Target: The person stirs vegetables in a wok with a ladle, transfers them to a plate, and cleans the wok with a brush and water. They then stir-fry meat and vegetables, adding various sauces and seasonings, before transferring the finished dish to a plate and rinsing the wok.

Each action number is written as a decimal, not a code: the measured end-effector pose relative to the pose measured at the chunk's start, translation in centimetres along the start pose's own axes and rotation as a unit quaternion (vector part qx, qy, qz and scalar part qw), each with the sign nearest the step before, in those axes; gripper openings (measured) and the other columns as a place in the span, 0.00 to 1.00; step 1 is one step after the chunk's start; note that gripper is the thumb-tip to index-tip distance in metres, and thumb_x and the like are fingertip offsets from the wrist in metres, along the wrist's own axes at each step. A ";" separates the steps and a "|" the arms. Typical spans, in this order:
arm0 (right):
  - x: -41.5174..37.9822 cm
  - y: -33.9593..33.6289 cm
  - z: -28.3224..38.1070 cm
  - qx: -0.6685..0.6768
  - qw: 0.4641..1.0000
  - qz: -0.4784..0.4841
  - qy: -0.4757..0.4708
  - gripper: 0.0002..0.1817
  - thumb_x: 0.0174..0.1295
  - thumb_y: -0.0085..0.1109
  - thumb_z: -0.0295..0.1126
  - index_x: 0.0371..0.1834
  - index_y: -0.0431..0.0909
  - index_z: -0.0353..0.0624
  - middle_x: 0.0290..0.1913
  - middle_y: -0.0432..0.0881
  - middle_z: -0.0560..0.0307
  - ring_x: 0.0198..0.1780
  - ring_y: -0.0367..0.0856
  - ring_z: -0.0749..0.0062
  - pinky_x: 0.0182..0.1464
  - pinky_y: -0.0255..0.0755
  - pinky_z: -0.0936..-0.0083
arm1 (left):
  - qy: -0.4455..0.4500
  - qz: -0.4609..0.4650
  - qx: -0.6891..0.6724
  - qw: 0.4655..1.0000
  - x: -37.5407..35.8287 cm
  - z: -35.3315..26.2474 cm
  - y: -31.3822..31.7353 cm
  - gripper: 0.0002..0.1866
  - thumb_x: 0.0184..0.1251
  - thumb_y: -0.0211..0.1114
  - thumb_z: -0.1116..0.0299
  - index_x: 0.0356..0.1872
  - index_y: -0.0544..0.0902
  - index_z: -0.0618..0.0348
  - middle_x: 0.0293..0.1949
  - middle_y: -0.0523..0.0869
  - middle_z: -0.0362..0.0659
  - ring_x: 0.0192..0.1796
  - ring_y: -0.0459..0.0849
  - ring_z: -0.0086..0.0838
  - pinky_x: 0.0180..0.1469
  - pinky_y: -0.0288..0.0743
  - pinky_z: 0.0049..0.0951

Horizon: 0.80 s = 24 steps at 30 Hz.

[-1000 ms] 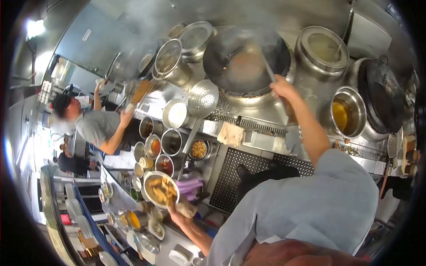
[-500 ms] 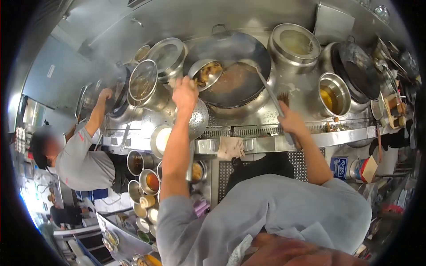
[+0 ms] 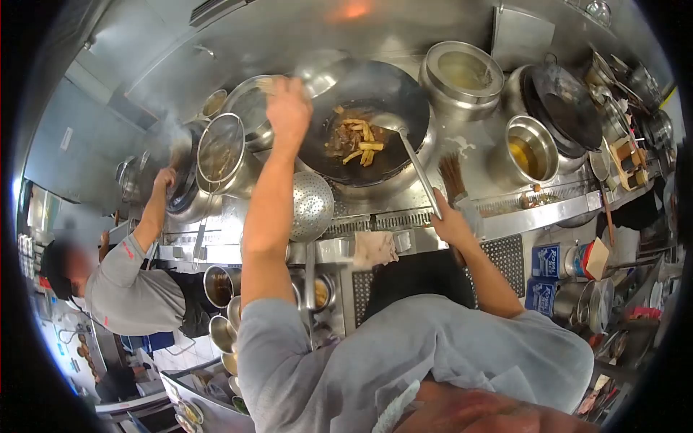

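My left hand [image 3: 290, 112] is raised at the wok's left rim, its fingers closed on a tilted metal bowl [image 3: 323, 78], which is smeared by motion; a bit of pale cloth [image 3: 267, 85] shows by the fingers. Golden-brown strips of food [image 3: 359, 141] and dark sauce lie in the large black wok [image 3: 411, 101]. With my right hand [image 3: 452, 222] I grip the long handle of a ladle [image 3: 415, 162]; its head rests inside the wok, right of the food. A bristle brush [image 3: 452, 177] is just beyond my right hand.
A perforated strainer [image 3: 312, 206] lies left of the wok's front. Lidded pots stand either side; a metal pot of yellow liquid [image 3: 532, 151] is at right, near a second wok [image 3: 567, 108]. Another person [image 3: 137, 285] works at the left burner. A cloth [image 3: 375, 249] hangs on the front rail.
The food has gone from the metal bowl into the wok, and my left hand has risen with the bowl tipped. The ladle head has moved down into the wok beside the food.
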State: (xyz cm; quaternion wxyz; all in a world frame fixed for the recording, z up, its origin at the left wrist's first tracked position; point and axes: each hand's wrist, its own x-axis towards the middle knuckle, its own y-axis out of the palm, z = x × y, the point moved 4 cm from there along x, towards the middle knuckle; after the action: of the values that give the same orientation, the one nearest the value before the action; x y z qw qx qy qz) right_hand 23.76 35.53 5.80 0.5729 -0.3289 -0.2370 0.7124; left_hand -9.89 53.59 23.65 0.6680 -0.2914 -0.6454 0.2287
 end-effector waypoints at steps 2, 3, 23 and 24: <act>0.2 0.0 0.7 -0.004 1.000 0.007 -0.002 0.41 0.58 0.52 0.32 0.76 0.46 0.54 0.38 0.80 0.27 0.42 0.79 0.34 0.47 0.71 0.49 | 0.061 0.143 0.071 0.985 -2.3 -1.6 1.9 0.06 0.61 0.56 0.66 0.38 0.77 0.51 0.45 0.77 0.49 0.40 0.80 0.49 0.40 0.79 0.47; 0.1 0.0 0.8 -0.008 1.000 0.014 0.003 0.42 0.58 0.52 0.31 0.76 0.44 0.53 0.37 0.80 0.28 0.41 0.80 0.34 0.46 0.71 0.49 | 0.133 0.142 0.062 0.979 -4.4 -2.6 2.7 0.06 0.62 0.55 0.66 0.37 0.77 0.51 0.44 0.77 0.49 0.40 0.81 0.49 0.41 0.79 0.46; 8.5 -1.7 4.4 -0.181 0.940 0.011 -0.289 0.36 0.65 0.52 0.34 0.75 0.48 0.46 0.50 0.80 0.36 0.50 0.80 0.44 0.56 0.70 0.59 | -0.717 -0.337 -0.436 0.426 -51.0 -17.4 -24.9 0.21 0.57 0.63 0.72 0.53 0.76 0.64 0.44 0.82 0.49 0.41 0.84 0.37 0.41 0.81 0.35; 3.6 -4.7 7.3 -0.152 0.926 -0.043 -0.342 0.34 0.66 0.52 0.33 0.75 0.51 0.47 0.49 0.81 0.39 0.50 0.81 0.49 0.55 0.72 0.62 | -0.741 -0.364 -0.394 0.404 -55.5 -20.8 -26.7 0.20 0.57 0.61 0.73 0.53 0.76 0.64 0.44 0.82 0.50 0.42 0.84 0.39 0.42 0.81 0.38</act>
State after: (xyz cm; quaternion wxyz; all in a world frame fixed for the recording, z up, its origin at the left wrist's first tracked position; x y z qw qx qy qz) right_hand 20.96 40.41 13.35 0.4298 -0.1378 -0.5382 0.7118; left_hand 5.44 -5.60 1.56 -0.2395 0.0239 -0.9520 -0.1892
